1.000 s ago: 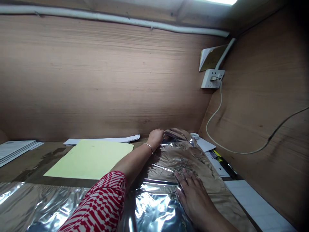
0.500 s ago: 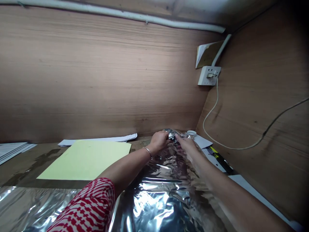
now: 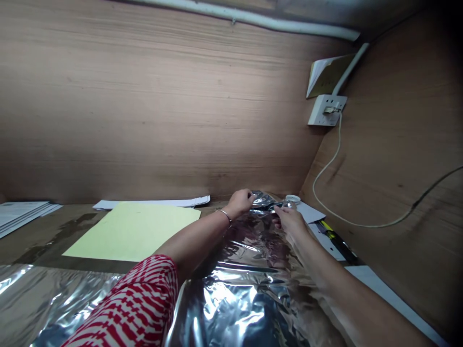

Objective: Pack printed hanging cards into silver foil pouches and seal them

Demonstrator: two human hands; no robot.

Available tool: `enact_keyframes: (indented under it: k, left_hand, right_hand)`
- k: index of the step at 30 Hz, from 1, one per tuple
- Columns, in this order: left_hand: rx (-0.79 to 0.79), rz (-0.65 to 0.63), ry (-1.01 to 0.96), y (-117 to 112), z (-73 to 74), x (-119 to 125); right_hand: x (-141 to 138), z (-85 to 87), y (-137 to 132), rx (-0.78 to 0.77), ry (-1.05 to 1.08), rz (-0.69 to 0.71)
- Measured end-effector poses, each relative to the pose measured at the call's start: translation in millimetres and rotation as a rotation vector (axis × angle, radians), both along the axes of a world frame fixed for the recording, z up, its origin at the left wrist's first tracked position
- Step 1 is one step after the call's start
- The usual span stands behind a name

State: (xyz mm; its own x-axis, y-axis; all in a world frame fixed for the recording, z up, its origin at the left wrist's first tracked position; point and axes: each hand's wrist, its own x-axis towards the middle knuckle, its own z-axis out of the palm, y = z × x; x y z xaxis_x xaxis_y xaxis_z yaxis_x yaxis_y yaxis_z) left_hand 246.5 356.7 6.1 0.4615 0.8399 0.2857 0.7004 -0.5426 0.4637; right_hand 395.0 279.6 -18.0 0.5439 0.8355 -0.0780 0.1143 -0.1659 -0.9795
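Gripping the crumpled far end of a silver foil sheet (image 3: 249, 284), the left hand (image 3: 238, 203) and the right hand (image 3: 290, 220) are both closing on it from either side, while the sheet is lying rumpled along the table (image 3: 39, 246), just beside a pale yellow paper sheet (image 3: 133, 231).

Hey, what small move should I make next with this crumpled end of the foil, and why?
I'd probably ease the bunched foil end apart and flatten it. Your left hand and right hand are both gripping it there, and it is the most crumpled part, while the foil sheet nearer you lies fairly flat, though wrinkled.
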Motion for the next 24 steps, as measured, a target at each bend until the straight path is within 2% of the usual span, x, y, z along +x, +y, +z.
enact_keyframes:
  k: [5,7,9,11,15,17,19,20,22,24]
  left_hand:
    - [-0.025,-0.126,0.053,-10.9,6.3,10.5]
    - [-0.039,-0.114,0.090,-11.5,6.1,11.6]
    - [-0.053,-0.036,0.106,-5.5,4.4,9.6]
    - [-0.076,0.069,0.100,5.6,2.6,5.6]
    - [-0.131,0.229,0.041,20.9,6.7,-0.3]
    - [-0.108,0.277,-0.018,12.5,15.8,-0.6]
    - [-0.025,0.291,-0.089,-10.9,27.3,-2.8]
    - [0.027,0.253,-0.122,-27.7,32.1,-6.2]
    - [0.123,0.004,-0.147,-66.9,35.4,-19.3]
    - [0.195,-0.504,-0.084,-104.9,28.2,-39.5]
  right_hand:
    - [-1.4,1.9,-9.7,-0.025,0.105,-0.006]
    - [-1.9,5.9,-15.2,-0.001,0.149,-0.033]
    - [-4.7,12.6,-30.6,0.023,0.210,-0.047]
    - [-11.2,20.0,-60.2,0.032,0.291,-0.011]
    - [-28.5,24.3,-145.8,-0.066,0.472,0.177]
    - [-31.6,21.1,-179.0,-0.183,0.563,0.230]
    - [-28.7,19.0,-193.9,-0.205,0.597,0.198]
    - [-26.2,19.5,-195.0,-0.171,0.610,0.154]
    - [-23.0,24.3,-190.9,-0.085,0.668,0.088]
    - [-26.2,32.8,-189.2,-0.053,0.738,0.123]
